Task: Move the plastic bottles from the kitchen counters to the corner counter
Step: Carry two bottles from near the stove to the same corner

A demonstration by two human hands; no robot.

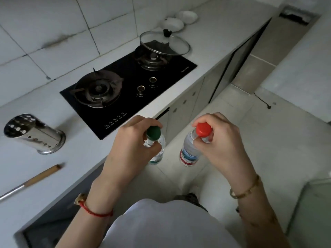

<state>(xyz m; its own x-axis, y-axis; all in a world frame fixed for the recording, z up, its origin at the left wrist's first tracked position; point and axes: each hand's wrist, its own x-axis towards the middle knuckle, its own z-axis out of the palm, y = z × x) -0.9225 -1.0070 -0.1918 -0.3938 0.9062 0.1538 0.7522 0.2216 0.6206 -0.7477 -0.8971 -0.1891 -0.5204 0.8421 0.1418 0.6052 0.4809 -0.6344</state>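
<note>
- The left hand [129,149] is closed around the neck of a clear plastic bottle with a green cap [153,133], fingers curled over the far side and thumb pressed on the near side just below the cap.
- The green-capped bottle hangs upright from that grip, held in the air just off the front edge of the counter [44,158], above the floor. Its label, low on the body, shows green and white, but the print is too small to read.
- The right hand [220,142] is clamped in the same way on the neck of a second clear bottle with a red cap [203,129], fingertips wrapped behind the cap, thumb in front.
- The red-capped bottle also hangs upright over the floor, near the other bottle but not touching it. Its label has red, white and blue bands; the lettering cannot be made out.
- A red string bracelet [96,213] sits on the left wrist, a gold-coloured bangle [247,191] on the right.
- On the counter to the left stands a perforated steel utensil holder [34,135], and nearer the camera lies a tool with a wooden handle [35,179] and a metal shaft.
- Set into the counter is a black glass two-burner gas hob [129,97] with two knobs; a row of small white symbols runs along its near edge, and a pale brand mark at its right corner is too small to read.
- A glass lid [163,43] rests tilted over the far burner, with two white dishes [179,20] beyond it.
</note>
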